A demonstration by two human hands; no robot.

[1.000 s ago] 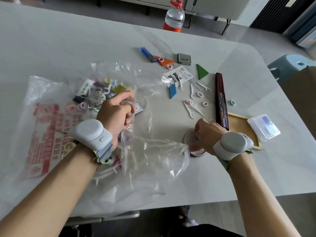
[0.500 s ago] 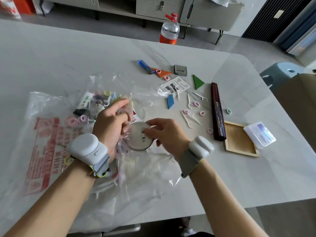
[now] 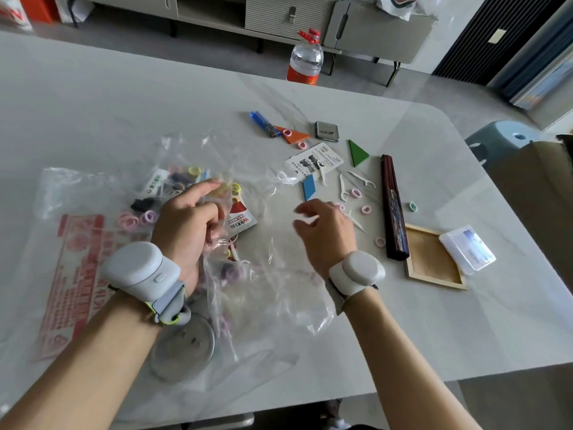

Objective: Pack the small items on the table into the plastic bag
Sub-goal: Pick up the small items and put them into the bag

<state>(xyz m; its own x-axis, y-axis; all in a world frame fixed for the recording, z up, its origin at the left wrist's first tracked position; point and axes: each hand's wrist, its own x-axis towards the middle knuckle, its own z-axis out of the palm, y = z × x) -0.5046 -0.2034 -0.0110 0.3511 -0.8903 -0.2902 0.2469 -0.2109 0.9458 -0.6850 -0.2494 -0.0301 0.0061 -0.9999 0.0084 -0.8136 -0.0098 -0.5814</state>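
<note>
Your left hand (image 3: pixel 186 225), left of centre, had its fingers curled round a fold of the plastic bag (image 3: pixel 269 293), gripping the film. Your right hand (image 3: pixel 328 231) hung just right of it, fingers spread and loose, blurred, holding nothing.

Low in the frame, by your left wrist, a round metal disc (image 3: pixel 183 349) lay under the clear film. The bag sprawled across the table (image 3: pixel 403 336) over the left and centre of the frame, with pink hair ties (image 3: pixel 136 219) inside it, left of your left hand.

Right of your right hand sat a wooden frame (image 3: pixel 429 259) with a clear box (image 3: pixel 468 248) touching its right edge, and a dark folded fan (image 3: pixel 393 206) alongside. Beyond your fingers lay white floss picks (image 3: pixel 356 178), a blue piece (image 3: pixel 309 187) and a printed card (image 3: pixel 313 161). Further up were a green triangle (image 3: pixel 357 152), an orange triangle (image 3: pixel 293 135), a blue lighter (image 3: pixel 262 124) and a small grey case (image 3: pixel 326 131) — all loose on the tabletop. At the far edge, top centre, stood a bottle (image 3: pixel 305 58).
</note>
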